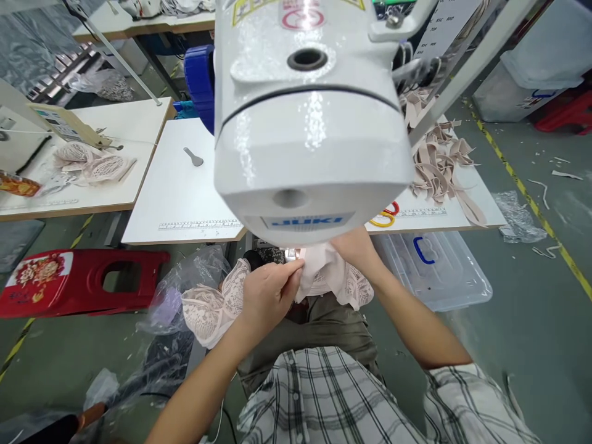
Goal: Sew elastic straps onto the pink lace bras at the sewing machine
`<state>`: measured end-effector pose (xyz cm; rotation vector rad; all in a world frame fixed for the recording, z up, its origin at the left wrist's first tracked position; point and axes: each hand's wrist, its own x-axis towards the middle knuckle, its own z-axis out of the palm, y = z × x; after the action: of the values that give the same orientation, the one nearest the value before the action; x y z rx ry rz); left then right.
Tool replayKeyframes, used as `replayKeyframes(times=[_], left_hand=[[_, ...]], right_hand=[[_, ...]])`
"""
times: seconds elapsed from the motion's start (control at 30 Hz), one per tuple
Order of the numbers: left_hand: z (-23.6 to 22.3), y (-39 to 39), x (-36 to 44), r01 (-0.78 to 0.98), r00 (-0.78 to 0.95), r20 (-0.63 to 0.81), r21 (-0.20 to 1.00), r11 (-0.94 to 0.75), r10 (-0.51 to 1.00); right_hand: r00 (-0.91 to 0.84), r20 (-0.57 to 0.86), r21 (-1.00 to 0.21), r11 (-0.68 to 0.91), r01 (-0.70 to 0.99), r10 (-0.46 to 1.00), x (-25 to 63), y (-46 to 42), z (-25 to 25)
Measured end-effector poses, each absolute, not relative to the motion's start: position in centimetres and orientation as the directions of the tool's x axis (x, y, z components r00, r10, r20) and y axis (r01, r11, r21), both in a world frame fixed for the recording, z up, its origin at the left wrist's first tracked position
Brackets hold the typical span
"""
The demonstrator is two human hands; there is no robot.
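Note:
A pale pink lace bra (208,311) spreads across my lap, just below the white sewing machine head (314,148). My left hand (271,287) pinches the bra's fabric edge between thumb and index finger, close to a small metal part (290,254) under the machine. On the other side, my right hand (354,250) is closed on the smooth fabric of the same bra, its fingertips partly hidden behind the machine head. One lace cup hangs to the left of my left hand, and more lace shows below my right hand.
Scissors (386,214) with red and yellow handles lie beside the machine. A heap of beige fabric strips (437,157) covers the right tabletop. A grey tool (193,156) rests on the left tabletop (185,203). Below stand a red stool (83,283) and a clear plastic box (435,271).

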<state>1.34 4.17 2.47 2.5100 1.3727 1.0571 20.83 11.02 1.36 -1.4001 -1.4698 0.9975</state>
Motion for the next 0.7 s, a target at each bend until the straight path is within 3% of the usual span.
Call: replayKeyframes(times=[0.17, 0.33, 0.5, 0.6, 0.7], left_hand=[[2.7, 3.6, 0.8, 0.681, 0.302, 0.449, 0.516, -0.52, 0.841], [3.1, 3.0, 0.3, 0.654, 0.271, 0.349, 0.617, -0.438, 0.897], [3.7, 2.4, -0.1, 0.644, 0.284, 0.26, 0.661, -0.385, 0.923], [3.7, 1.7, 0.4, 0.61, 0.393, 0.225, 0.662, -0.436, 0.892], [2.7, 1.3, 1.5, 0.577, 0.542, 0.279, 0.561, -0.593, 0.792]], right_hand=[[-0.024, -0.069, -0.997, -0.067, 0.046, 0.997, 20.4, 8.9, 0.3], [-0.046, -0.208, -0.956, -0.213, -0.199, 0.977, 20.0, 6.9, -0.4], [-0.117, -0.296, -0.909, -0.317, -0.27, 0.948, 20.1, 4.6, -0.5], [-0.085, -0.129, -0.973, -0.143, -0.179, 0.988, 20.3, 2.4, -1.0], [-0.155, 0.242, -0.968, 0.25, 0.035, 0.958, 20.9, 0.2, -1.5]])
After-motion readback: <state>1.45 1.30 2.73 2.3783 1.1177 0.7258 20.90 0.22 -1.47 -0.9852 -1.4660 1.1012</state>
